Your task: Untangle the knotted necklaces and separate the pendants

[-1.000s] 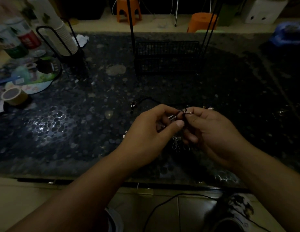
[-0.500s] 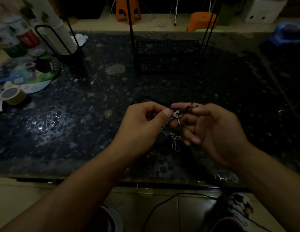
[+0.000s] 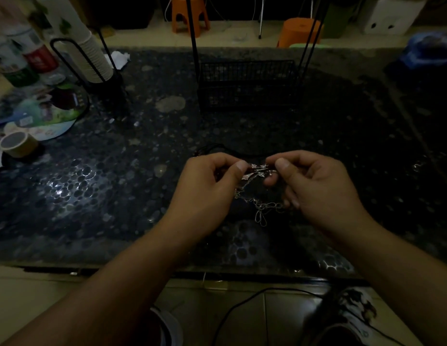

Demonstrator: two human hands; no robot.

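1. Near the centre of the frame, the left hand [image 3: 207, 193] is pinching one end of the knotted necklaces [image 3: 257, 186] between thumb and forefinger.
2. The right hand [image 3: 314, 188] is pinching the opposite end, stretching a short run with small pendants [image 3: 257, 171] between them.
3. The rest is dangling in loose silver loops above the dark table [image 3: 92, 191].
4. The chain looks light, limp, slippery and probably fragile; gripping close beside the knot seems wiser than tugging.

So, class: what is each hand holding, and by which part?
Both hold the silver chain: left hand and right hand pinch its top stretch at opposite ends; the rest dangles.
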